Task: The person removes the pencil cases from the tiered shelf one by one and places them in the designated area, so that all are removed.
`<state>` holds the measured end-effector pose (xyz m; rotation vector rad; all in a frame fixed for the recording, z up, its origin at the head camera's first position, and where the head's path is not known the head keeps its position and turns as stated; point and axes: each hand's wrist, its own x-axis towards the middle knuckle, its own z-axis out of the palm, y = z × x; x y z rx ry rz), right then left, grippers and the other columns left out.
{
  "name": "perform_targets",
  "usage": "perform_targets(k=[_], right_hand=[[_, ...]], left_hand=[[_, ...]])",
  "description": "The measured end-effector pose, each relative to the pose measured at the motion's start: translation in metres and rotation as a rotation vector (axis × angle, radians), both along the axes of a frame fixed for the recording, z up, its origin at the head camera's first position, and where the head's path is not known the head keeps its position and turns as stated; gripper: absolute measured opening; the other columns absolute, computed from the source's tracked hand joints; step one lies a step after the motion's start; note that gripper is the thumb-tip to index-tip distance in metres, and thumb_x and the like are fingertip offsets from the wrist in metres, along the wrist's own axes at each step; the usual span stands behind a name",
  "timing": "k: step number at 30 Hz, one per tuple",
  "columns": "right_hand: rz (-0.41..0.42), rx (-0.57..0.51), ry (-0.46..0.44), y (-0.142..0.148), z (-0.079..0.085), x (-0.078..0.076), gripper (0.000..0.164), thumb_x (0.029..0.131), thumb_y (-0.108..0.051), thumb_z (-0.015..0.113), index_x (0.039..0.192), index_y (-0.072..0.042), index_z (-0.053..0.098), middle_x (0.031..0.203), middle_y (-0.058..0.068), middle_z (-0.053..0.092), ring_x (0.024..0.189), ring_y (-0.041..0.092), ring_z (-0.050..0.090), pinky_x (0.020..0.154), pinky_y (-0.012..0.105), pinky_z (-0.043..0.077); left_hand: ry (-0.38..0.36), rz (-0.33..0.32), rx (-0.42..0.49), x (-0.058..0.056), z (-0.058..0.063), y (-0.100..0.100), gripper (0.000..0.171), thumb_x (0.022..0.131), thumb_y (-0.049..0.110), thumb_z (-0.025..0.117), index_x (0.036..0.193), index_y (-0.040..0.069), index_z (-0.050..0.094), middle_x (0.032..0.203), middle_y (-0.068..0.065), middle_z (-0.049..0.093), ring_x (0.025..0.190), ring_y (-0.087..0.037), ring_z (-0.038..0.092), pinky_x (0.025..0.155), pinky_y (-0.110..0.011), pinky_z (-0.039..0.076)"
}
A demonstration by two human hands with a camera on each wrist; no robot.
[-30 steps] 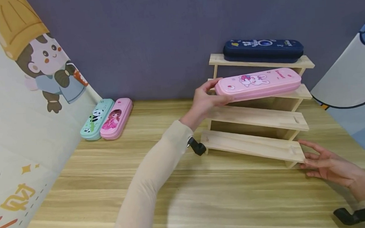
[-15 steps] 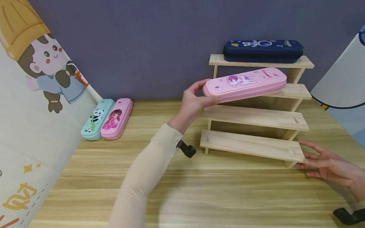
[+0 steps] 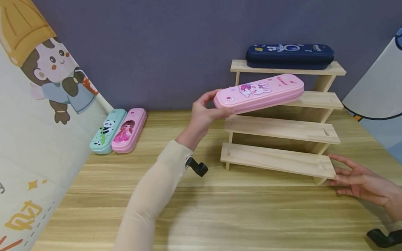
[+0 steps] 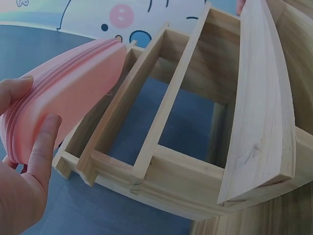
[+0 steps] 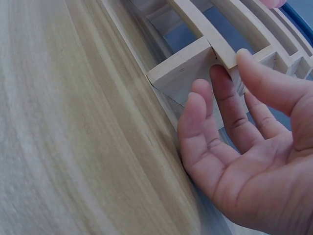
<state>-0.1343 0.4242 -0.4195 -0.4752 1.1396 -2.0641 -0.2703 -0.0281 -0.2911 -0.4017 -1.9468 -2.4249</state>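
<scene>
My left hand point(image 3: 200, 116) grips the left end of a pink pencil case point(image 3: 260, 93) with a rabbit and "Sweet" on its lid. The case is held in the air, tilted up to the right, before the upper tiers of a wooden step rack point(image 3: 276, 157). Its zip edge and plain underside face the left wrist camera. Beside the rack's lowest tier, my right hand point(image 3: 361, 182) holds that tier's right corner between thumb and fingers; the right wrist view shows the thumb at the corner point(image 5: 225, 54). A dark blue space-print pencil case point(image 3: 290, 56) lies on the top tier.
At the far left of the wood-grain table point(image 3: 123, 203), a mint panda pencil case point(image 3: 107, 131) and a pink pencil case with a girl print point(image 3: 128, 130) lie side by side. A dark blue panel point(image 3: 170, 48) closes off the back, with printed sheets on both sides.
My left hand has moved left with the pink rabbit pencil case, uncovering more of the second tier from the top. The right hand and the rack stay where they were.
</scene>
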Motion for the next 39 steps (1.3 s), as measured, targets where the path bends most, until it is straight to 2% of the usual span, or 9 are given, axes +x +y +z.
perform_targets(k=[12, 20, 28, 34, 39], right_hand=[[-0.003, 0.010, 0.008, 0.001, -0.002, 0.000, 0.071, 0.105, 0.010, 0.019, 0.150, -0.040, 0.041, 0.133, 0.004, 0.055, 0.116, 0.024, 0.059, 0.095, 0.041, 0.054], [-0.004, 0.016, 0.002, 0.002, 0.001, 0.000, 0.072, 0.105, 0.010, 0.018, 0.149, -0.041, 0.042, 0.132, 0.003, 0.056, 0.117, 0.023, 0.059, 0.095, 0.041, 0.054], [-0.005, 0.020, -0.007, 0.002, -0.001, 0.001, 0.072, 0.105, 0.010, 0.018, 0.148, -0.041, 0.043, 0.133, 0.003, 0.056, 0.117, 0.023, 0.059, 0.095, 0.041, 0.054], [0.011, 0.004, -0.012, 0.002, -0.001, 0.001, 0.071, 0.105, 0.009, 0.018, 0.149, -0.041, 0.043, 0.134, 0.003, 0.055, 0.118, 0.024, 0.058, 0.096, 0.041, 0.053], [0.010, 0.014, -0.008, 0.002, 0.001, 0.000, 0.071, 0.105, 0.009, 0.017, 0.149, -0.041, 0.043, 0.134, 0.003, 0.055, 0.118, 0.023, 0.058, 0.096, 0.041, 0.053]], left_hand=[[0.036, 0.062, 0.037, 0.005, -0.003, -0.020, 0.067, 0.066, -0.020, 0.082, 0.127, -0.001, 0.063, 0.122, -0.008, 0.061, 0.107, -0.016, 0.054, 0.081, -0.030, 0.060], [0.051, 0.100, 0.071, 0.010, -0.005, -0.035, 0.069, 0.063, -0.023, 0.080, 0.127, -0.003, 0.062, 0.120, -0.009, 0.059, 0.101, -0.016, 0.057, 0.078, -0.028, 0.060], [0.035, 0.136, 0.074, 0.017, -0.007, -0.049, 0.071, 0.064, -0.024, 0.079, 0.129, -0.002, 0.059, 0.119, -0.009, 0.058, 0.077, -0.012, 0.063, 0.072, -0.026, 0.060], [0.054, 0.144, 0.152, 0.022, -0.014, -0.062, 0.066, 0.065, -0.028, 0.074, 0.123, -0.003, 0.058, 0.115, -0.008, 0.057, 0.080, -0.012, 0.064, 0.074, -0.026, 0.060], [0.093, 0.156, 0.218, 0.026, -0.019, -0.073, 0.059, 0.064, -0.031, 0.071, 0.111, 0.004, 0.058, 0.113, -0.006, 0.056, 0.076, -0.012, 0.065, 0.074, -0.026, 0.060]])
